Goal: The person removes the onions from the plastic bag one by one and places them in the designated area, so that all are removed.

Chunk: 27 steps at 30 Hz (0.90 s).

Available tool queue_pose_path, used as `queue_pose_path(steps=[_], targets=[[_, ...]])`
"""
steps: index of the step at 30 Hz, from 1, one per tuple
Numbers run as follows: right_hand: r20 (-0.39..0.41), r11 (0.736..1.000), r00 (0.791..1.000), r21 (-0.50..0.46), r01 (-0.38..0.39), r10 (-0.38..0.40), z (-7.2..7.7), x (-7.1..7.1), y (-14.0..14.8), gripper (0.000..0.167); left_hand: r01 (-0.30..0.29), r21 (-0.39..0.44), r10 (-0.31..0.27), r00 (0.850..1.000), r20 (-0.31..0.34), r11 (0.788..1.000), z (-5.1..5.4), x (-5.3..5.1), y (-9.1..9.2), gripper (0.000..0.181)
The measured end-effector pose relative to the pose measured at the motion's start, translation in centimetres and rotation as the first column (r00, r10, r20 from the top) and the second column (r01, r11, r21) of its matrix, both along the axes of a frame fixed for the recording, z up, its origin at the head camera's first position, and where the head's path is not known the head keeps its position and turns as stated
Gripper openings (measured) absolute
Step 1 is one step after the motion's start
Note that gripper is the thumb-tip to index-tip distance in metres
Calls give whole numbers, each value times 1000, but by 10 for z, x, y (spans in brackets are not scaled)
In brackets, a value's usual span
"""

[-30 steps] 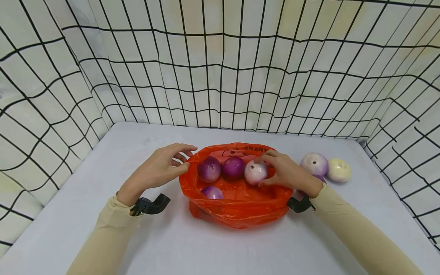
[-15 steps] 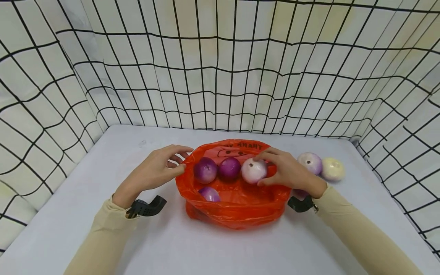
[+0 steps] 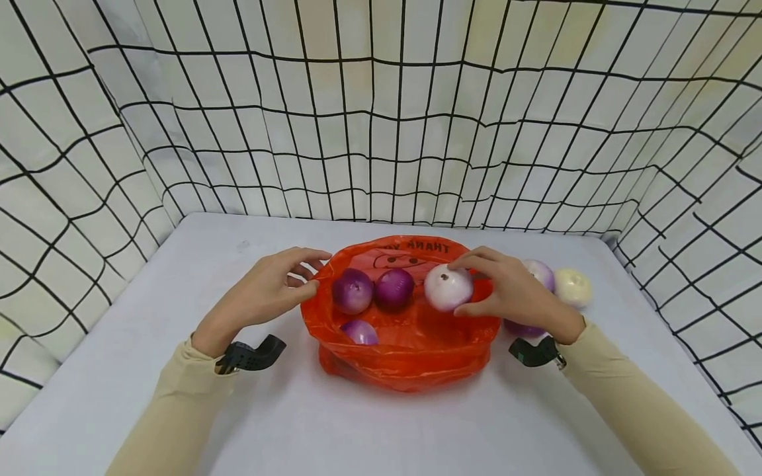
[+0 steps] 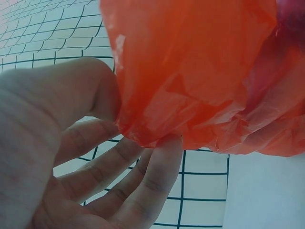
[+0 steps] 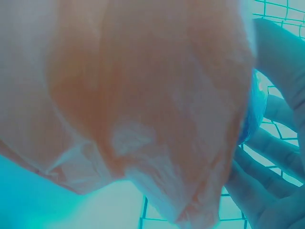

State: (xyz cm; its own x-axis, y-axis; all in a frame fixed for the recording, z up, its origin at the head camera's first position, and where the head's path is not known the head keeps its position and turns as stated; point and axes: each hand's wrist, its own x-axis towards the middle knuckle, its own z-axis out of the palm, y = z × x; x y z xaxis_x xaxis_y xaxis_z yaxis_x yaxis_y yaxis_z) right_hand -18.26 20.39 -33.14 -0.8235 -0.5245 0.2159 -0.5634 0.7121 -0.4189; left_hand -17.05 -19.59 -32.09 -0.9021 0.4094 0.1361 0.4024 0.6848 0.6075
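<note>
The right hand (image 3: 508,285) pinches a round white-purple onion (image 3: 446,289) that could snag if the red plastic bag (image 3: 401,371), touching the relaxed left hand (image 3: 266,283), sags.

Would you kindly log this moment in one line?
left hand: touches red plastic bag; right hand: holds round white-purple onion at bag's opening

Downward head and close wrist views, red bag (image 3: 405,371) shared
</note>
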Motion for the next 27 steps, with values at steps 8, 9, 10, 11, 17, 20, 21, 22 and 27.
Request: queue_pose_path(steps=[8,9,10,11,17,20,21,22,27], targets=[[-60,999,998,-39,3,-5,1,4,16,64,-3,2,3,1000,-4,1000,0,0,-1,45],[-63,999,998,-41,6,-9,1,4,18,64,-4,2,4,1000,-2,1000,0,0,-1,45],[-65,999,998,-42,11,-14,0,4,20,64,-5,2,5,1000,-1,1000,0,0,-1,45],[-64,999,998,-46,16,-19,1,5,22,64,-5,3,5,1000,0,1000,0,-1,-1,45],[-67,995,998,-102,14,-21,1,9,34,65,-9,3,9,1000,8,1000,-1,-1,0,46],[-90,992,996,-122,15,-27,3,13,40,64,-10,0,10,1000,4,1000,-1,-1,0,46],[-95,992,995,-124,20,-32,3,14,42,64,-11,-1,11,1000,2,1000,-1,-1,0,46],[-96,992,995,-125,27,-39,4,15,44,63,-11,-1,11,1000,2,1000,-1,-1,0,46],[-73,988,994,-136,72,-82,5,20,55,62,-12,-4,12,1000,0,1000,0,-2,0,45]])
